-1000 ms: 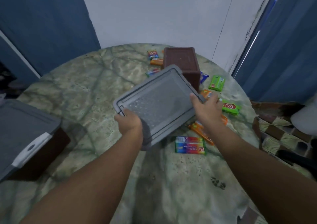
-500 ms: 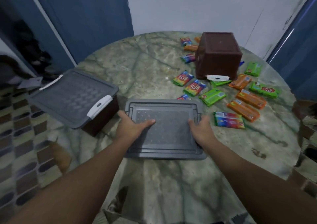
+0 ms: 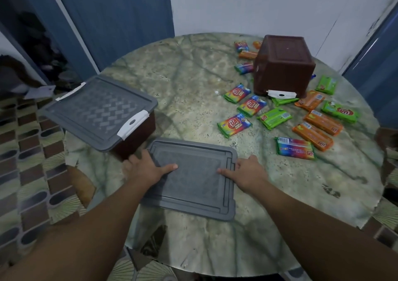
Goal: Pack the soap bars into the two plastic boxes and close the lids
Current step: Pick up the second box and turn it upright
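Round marbled bench [image 3: 193, 82], loaded.
On it: a lidded box [image 3: 101, 113], a loose grey lid [image 3: 191, 186], an upturned brown box [image 3: 282, 63], scattered soap bars [image 3: 273, 117].

A home interior: a round marble-patterned bench [image 3: 193, 82] stood in a corner between blue doors [image 3: 112, 18], a white wall [image 3: 258, 5] and a patterned tile floor [image 3: 32, 151].
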